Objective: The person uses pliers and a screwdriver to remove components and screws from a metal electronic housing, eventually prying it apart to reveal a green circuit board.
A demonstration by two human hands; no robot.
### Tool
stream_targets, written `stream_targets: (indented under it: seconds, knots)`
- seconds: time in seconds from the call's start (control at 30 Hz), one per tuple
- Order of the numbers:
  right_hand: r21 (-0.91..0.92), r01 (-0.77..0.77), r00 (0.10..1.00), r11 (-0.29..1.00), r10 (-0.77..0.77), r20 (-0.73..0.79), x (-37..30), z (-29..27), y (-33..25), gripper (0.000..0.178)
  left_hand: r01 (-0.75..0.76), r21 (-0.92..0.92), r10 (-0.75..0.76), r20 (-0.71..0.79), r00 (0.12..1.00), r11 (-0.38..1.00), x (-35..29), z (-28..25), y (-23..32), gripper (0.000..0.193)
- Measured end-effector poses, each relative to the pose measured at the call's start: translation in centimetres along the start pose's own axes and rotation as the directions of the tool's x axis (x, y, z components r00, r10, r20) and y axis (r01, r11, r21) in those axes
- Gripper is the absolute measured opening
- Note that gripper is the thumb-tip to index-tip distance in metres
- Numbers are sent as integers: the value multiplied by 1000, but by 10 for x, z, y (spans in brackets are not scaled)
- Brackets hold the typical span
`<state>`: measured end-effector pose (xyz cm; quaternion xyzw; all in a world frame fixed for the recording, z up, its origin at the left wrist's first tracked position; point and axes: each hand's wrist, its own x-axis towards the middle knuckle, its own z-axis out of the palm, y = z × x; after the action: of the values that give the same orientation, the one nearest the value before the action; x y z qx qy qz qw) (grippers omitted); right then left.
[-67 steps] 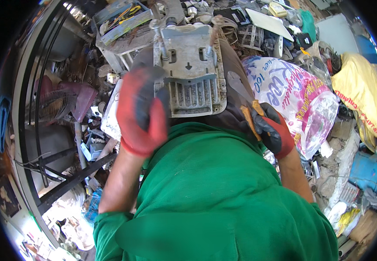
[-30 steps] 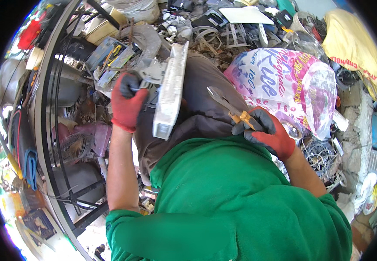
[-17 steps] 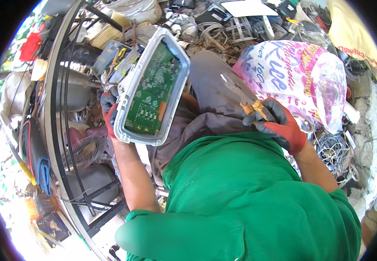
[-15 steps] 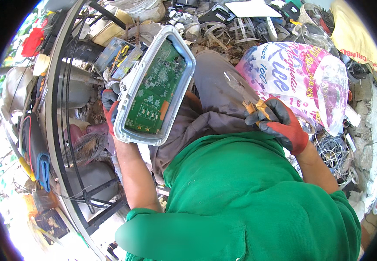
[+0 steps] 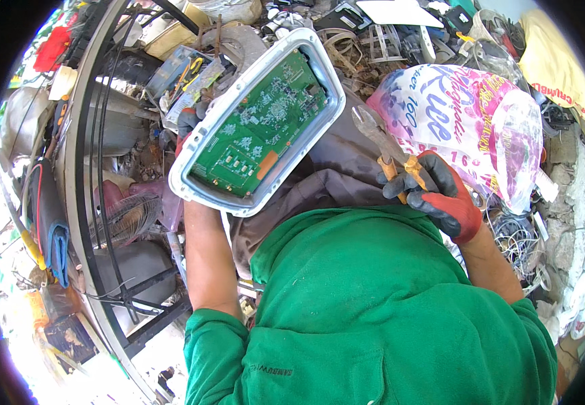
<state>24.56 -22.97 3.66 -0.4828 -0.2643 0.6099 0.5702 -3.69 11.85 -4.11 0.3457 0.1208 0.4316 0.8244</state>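
A metal housing (image 5: 183, 181) with a raised rim is tilted above my lap. Inside it lies a green circuit board (image 5: 238, 158) with whitish blotches and an orange patch. My left hand (image 5: 191, 120), in a red and dark grey glove, grips the housing's left edge; most of its fingers are behind the rim. In my right hand (image 5: 441, 196), gloved the same way, is a pair of pliers (image 5: 380, 138) with worn orange handles. The fingers wrap round the handles, and the jaws point up and left, beside the housing and apart from it.
A printed plastic sack (image 5: 461, 128), pink and white, stands right of my legs. At my left rises a dark metal frame (image 5: 80, 169). Tangled wires (image 5: 515, 239) lie at the right, and assorted scrap parts cover the ground ahead. A blue tray (image 5: 171, 71) holds tools.
The housing with its board has shifted right and turned clockwise, my left hand moving up with it. My right hand and the pliers have hardly moved.
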Motion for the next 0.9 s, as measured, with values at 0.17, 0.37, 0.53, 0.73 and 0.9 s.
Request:
stream_targets:
  seconds: [0.17, 0.37, 0.53, 0.73, 0.9]
  knots:
    - [30, -69, 996, 997, 71, -61, 3, 4, 11, 37, 38, -3, -39, -34, 999, 999, -5, -5, -9, 12]
    - [-16, -80, 997, 997, 80, 15, 17, 0, 20, 40, 50, -15, -51, -61, 997, 999, -6, -8, -10, 11]
    - [-168, -77, 997, 983, 79, 7, 24, 8, 17, 37, 51, -18, -52, -79, 996, 999, -9, -10, -11, 11]
    - [-528, -5, 996, 849, 48, 69, 24, 11, 21, 36, 45, -36, -48, -88, 995, 998, -10, -11, -13, 11]
    - [-704, 136, 990, 697, -80, 113, 30, 7, 22, 37, 45, -50, -49, -92, 995, 998, -7, -9, -14, 12]
